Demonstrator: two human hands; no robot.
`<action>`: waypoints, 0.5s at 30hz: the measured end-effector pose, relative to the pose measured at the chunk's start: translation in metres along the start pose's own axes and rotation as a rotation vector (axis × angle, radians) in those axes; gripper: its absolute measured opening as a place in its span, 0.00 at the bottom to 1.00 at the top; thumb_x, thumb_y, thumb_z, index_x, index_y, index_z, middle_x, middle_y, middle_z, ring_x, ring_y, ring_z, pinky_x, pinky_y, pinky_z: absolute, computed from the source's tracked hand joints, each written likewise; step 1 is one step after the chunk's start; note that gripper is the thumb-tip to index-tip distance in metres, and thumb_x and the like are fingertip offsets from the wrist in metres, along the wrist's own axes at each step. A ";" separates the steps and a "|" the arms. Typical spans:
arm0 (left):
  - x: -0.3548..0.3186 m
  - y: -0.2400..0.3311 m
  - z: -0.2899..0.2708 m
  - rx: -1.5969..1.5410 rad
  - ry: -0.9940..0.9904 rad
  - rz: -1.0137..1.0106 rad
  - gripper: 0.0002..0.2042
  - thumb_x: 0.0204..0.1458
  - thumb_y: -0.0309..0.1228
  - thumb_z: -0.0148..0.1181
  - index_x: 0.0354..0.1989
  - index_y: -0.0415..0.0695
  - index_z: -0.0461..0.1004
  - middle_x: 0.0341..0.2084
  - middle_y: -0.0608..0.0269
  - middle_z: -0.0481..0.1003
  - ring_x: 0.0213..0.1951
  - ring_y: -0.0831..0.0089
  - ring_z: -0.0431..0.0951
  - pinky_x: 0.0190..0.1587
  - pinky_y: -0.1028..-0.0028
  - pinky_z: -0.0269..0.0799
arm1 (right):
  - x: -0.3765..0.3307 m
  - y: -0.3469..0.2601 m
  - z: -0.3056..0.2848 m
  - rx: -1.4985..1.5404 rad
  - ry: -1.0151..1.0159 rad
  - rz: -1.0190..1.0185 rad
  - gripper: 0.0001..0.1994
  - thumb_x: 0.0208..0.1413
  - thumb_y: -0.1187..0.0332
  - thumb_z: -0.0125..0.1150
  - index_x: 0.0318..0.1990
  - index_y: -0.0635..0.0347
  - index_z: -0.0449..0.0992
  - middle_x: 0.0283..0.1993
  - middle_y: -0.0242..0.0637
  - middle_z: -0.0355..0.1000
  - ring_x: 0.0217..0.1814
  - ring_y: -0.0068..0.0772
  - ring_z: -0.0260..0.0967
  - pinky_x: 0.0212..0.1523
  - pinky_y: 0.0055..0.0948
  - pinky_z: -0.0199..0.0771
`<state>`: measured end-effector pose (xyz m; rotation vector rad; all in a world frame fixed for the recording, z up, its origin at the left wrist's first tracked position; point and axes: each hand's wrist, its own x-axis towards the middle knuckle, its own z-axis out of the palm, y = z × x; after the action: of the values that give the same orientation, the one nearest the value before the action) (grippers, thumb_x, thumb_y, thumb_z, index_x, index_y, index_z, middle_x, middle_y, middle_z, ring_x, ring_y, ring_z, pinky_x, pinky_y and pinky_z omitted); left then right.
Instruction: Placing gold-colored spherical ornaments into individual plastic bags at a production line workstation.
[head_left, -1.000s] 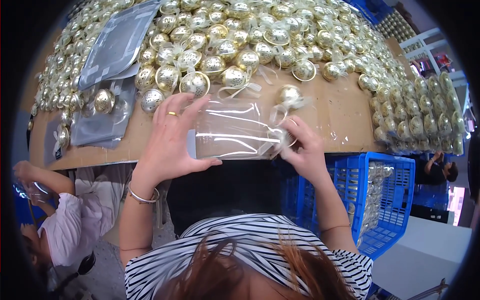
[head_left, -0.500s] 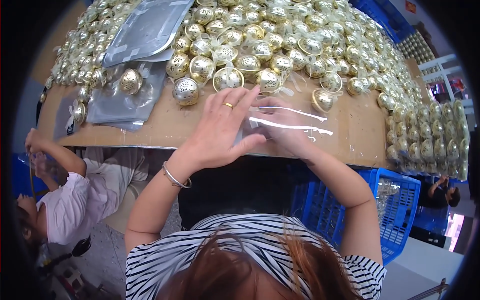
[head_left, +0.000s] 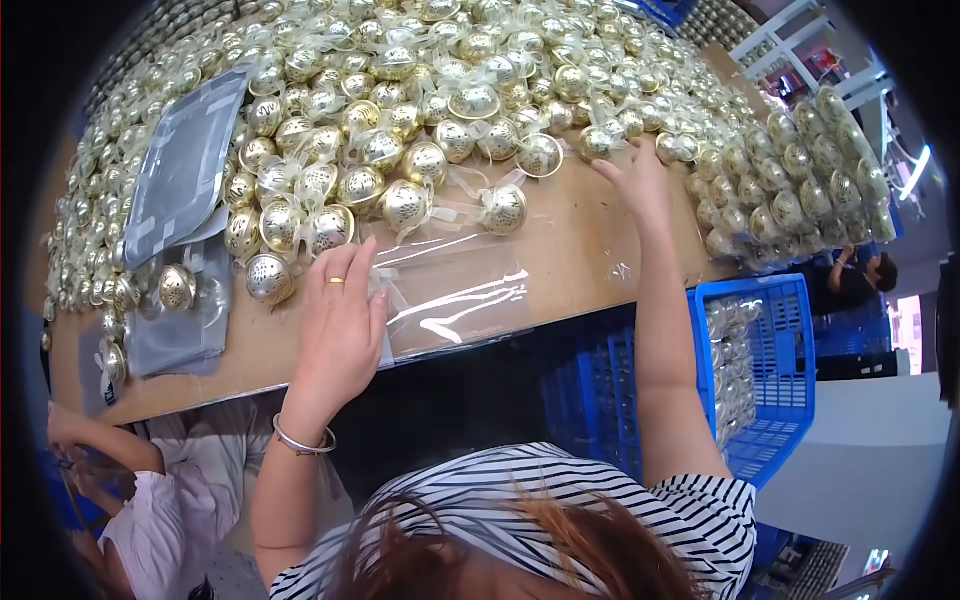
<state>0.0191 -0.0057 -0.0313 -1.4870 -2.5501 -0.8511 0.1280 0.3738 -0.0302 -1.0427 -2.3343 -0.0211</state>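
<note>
A flat, clear plastic bag (head_left: 470, 290) lies on the cardboard-topped table, with light glinting off it. My left hand (head_left: 342, 318) rests at the bag's left end, fingers stretched and thumb apart. Farther right, my right hand (head_left: 637, 182) reaches to the edge of the pile, thumb and fingers spread beside a gold ball (head_left: 598, 142) with a sheer ribbon; no firm grip shows. Just beyond the bag sit a pierced gold ball (head_left: 503, 209) and another gold ball (head_left: 406, 205). A silver-toned ball (head_left: 269, 278) stands left of my left hand.
Heaped ribboned balls (head_left: 400, 65) cover the table's far side. A grey taped plastic sheet (head_left: 185, 165) and stacked clear bags (head_left: 190, 345) lie left. Packed balls (head_left: 800, 185) stand right, above a blue crate (head_left: 770, 350). A person in a pale shirt (head_left: 150, 530) sits left.
My hands, close together over the bag before, have parted. The right has moved away to the far right at the pile; the left stays by the bag's left end. The whole view has shifted.
</note>
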 end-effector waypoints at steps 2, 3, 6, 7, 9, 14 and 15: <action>0.001 -0.001 0.001 -0.011 0.006 0.008 0.23 0.55 0.27 0.50 0.59 0.35 0.59 0.52 0.47 0.63 0.57 0.51 0.58 0.60 0.58 0.55 | 0.020 0.021 0.044 0.170 -0.160 0.158 0.27 0.44 0.57 0.69 0.48 0.66 0.69 0.40 0.45 0.75 0.43 0.39 0.73 0.42 0.35 0.71; 0.000 -0.002 0.002 -0.017 0.014 -0.001 0.22 0.55 0.27 0.50 0.59 0.36 0.59 0.52 0.47 0.63 0.57 0.51 0.59 0.60 0.58 0.55 | 0.026 0.022 0.058 0.346 -0.332 0.301 0.36 0.40 0.52 0.71 0.53 0.65 0.64 0.45 0.48 0.73 0.51 0.46 0.70 0.50 0.41 0.68; 0.000 -0.002 0.004 0.002 0.015 -0.022 0.22 0.56 0.28 0.49 0.59 0.36 0.59 0.52 0.47 0.63 0.57 0.51 0.59 0.60 0.59 0.55 | 0.006 -0.006 0.062 0.431 -0.079 0.238 0.39 0.38 0.50 0.72 0.53 0.67 0.64 0.48 0.50 0.71 0.53 0.46 0.67 0.54 0.37 0.66; 0.000 -0.002 0.004 0.003 0.013 -0.021 0.22 0.56 0.28 0.49 0.59 0.36 0.59 0.52 0.47 0.63 0.57 0.51 0.59 0.60 0.59 0.55 | 0.008 -0.005 0.062 0.432 -0.079 0.240 0.39 0.38 0.50 0.72 0.53 0.67 0.64 0.48 0.50 0.71 0.53 0.46 0.67 0.54 0.37 0.66; 0.002 -0.001 0.004 -0.019 0.014 -0.008 0.22 0.56 0.28 0.49 0.60 0.36 0.59 0.52 0.47 0.63 0.57 0.51 0.59 0.60 0.59 0.55 | 0.013 -0.003 0.061 0.607 0.024 0.217 0.39 0.38 0.51 0.72 0.55 0.64 0.63 0.51 0.51 0.69 0.54 0.45 0.67 0.56 0.37 0.64; -0.002 0.000 0.001 -0.015 0.012 -0.028 0.22 0.56 0.29 0.48 0.59 0.36 0.60 0.53 0.47 0.63 0.57 0.51 0.59 0.59 0.59 0.55 | 0.007 0.006 0.052 0.786 -0.237 -0.099 0.28 0.46 0.54 0.67 0.48 0.68 0.73 0.52 0.47 0.67 0.53 0.40 0.67 0.53 0.33 0.66; -0.003 0.000 0.001 -0.021 0.012 -0.036 0.22 0.56 0.29 0.48 0.59 0.36 0.60 0.53 0.47 0.63 0.57 0.51 0.59 0.59 0.59 0.56 | 0.012 0.008 0.051 0.786 -0.232 -0.100 0.28 0.46 0.54 0.67 0.48 0.68 0.73 0.52 0.47 0.67 0.53 0.40 0.67 0.53 0.33 0.66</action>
<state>0.0203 -0.0074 -0.0330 -1.4422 -2.5747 -0.8910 0.1017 0.3997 -0.0687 -0.5431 -2.2546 0.9403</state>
